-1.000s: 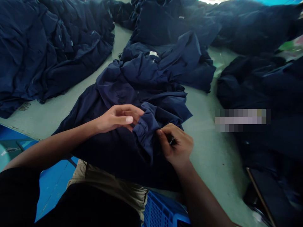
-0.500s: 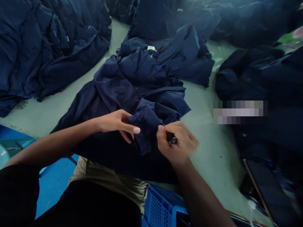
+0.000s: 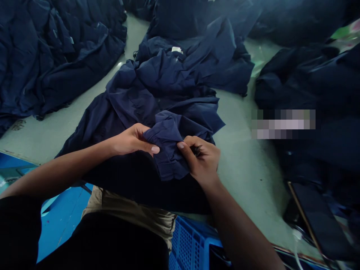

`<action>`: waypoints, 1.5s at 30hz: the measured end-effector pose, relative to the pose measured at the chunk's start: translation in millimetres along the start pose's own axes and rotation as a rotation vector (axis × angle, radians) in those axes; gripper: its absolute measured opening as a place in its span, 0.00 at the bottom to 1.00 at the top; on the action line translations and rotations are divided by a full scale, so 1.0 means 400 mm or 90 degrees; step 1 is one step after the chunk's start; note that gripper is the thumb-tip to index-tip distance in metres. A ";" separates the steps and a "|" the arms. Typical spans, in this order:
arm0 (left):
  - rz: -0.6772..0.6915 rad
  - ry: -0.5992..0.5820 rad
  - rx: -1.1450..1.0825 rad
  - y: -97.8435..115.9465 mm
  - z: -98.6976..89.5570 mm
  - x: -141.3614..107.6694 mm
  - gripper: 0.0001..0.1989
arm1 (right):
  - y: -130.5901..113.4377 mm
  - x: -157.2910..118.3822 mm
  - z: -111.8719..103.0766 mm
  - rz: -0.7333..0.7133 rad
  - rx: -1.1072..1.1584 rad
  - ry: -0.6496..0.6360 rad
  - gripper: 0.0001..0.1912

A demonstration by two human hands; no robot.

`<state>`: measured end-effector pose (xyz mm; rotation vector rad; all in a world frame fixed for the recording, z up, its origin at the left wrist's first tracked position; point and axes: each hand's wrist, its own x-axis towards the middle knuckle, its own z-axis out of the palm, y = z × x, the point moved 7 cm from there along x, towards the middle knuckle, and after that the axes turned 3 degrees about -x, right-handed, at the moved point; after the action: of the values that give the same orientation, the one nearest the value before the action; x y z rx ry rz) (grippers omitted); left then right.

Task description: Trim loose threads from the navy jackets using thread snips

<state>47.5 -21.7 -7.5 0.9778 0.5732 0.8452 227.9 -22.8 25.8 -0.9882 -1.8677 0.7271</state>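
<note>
A navy garment [image 3: 132, 93] lies crumpled across the table in front of me, with a white label [image 3: 176, 49] beyond its middle. Its gathered end [image 3: 168, 150], which looks like an elastic cuff, is raised between my hands. My left hand [image 3: 135, 140] pinches the left edge of this end, thumb on top. On the other side, my right hand [image 3: 201, 155] grips the cloth between thumb and curled fingers. A small dark tool [image 3: 197, 150] is tucked in the right palm; its kind is mostly hidden by the fingers.
Navy garments are heaped at the left [image 3: 56, 67] and right [image 3: 303, 86] of the pale table [image 3: 242, 180]. A dark phone [image 3: 317, 221] leans near a white cable [image 3: 297, 240] at the lower right. A blue plastic crate [image 3: 188, 243] stands below the table edge.
My right hand has come left and closer to my left hand, gripping the cuff-like end. That end is spread flatter, showing more gathers. The view has shifted slightly.
</note>
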 end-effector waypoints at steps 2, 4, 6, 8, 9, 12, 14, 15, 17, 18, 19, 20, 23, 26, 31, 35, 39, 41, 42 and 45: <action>0.002 -0.011 -0.017 -0.001 0.005 0.000 0.13 | -0.003 -0.002 0.003 0.011 0.012 -0.003 0.20; 0.003 -0.025 -0.032 -0.002 0.008 0.001 0.12 | -0.006 -0.003 0.003 0.021 0.020 -0.001 0.20; 0.003 -0.042 -0.041 -0.003 0.010 0.001 0.11 | -0.009 -0.004 0.003 0.029 0.027 0.002 0.20; 0.012 -0.067 -0.036 -0.002 0.013 0.001 0.10 | -0.010 -0.004 0.003 0.035 0.032 0.000 0.20; 0.019 -0.077 -0.028 -0.001 0.015 0.001 0.09 | -0.010 -0.004 0.004 0.038 0.033 -0.004 0.20; 0.038 -0.075 0.011 0.003 0.014 0.000 0.08 | -0.001 -0.002 0.004 0.048 0.034 -0.006 0.21; 0.044 -0.051 0.033 0.004 0.011 -0.001 0.07 | 0.009 -0.001 0.004 0.053 0.036 -0.004 0.21; 0.048 -0.041 0.040 0.004 0.010 0.000 0.07 | 0.014 0.000 0.004 0.054 0.037 -0.003 0.20; 0.065 -0.037 0.050 0.006 0.011 0.001 0.07 | 0.025 0.002 0.005 0.056 0.038 -0.004 0.20; 0.086 -0.037 0.062 0.011 0.011 0.001 0.07 | 0.030 0.003 0.006 0.057 0.039 -0.005 0.21; 0.122 -0.038 0.088 0.021 0.010 0.001 0.07 | 0.035 0.004 0.007 0.058 0.040 -0.007 0.21; 0.176 -0.036 0.131 0.037 0.010 -0.002 0.08 | 0.040 0.004 0.008 0.060 0.041 -0.010 0.21; 0.384 -0.035 0.355 0.097 0.023 -0.031 0.15 | 0.054 0.006 0.012 0.070 0.045 -0.021 0.22; 0.512 -0.044 0.560 0.128 0.049 -0.063 0.18 | 0.064 0.008 0.016 0.076 0.042 -0.037 0.23; 0.572 0.049 0.545 0.138 0.044 -0.069 0.11 | 0.054 0.009 0.017 0.029 0.022 -0.025 0.22; 0.658 0.157 0.596 0.139 0.041 -0.078 0.13 | 0.013 0.007 0.007 -0.050 -0.010 0.010 0.14; 0.788 0.133 0.796 0.143 0.088 -0.110 0.07 | -0.087 -0.017 -0.021 -0.250 -0.137 0.095 0.10; 0.829 0.129 0.838 0.146 0.101 -0.125 0.05 | -0.130 -0.034 -0.020 -0.328 -0.183 0.086 0.17; 0.848 0.121 0.851 0.146 0.107 -0.131 0.03 | -0.143 -0.038 -0.016 -0.341 -0.189 0.061 0.20; 0.901 0.089 0.882 0.140 0.126 -0.145 0.09 | -0.161 -0.044 0.004 -0.351 -0.198 -0.006 0.28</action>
<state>32.8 -77.3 68.2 2.7562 0.4936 1.8023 209.8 -71.2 68.3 -0.5970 -2.1649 0.1151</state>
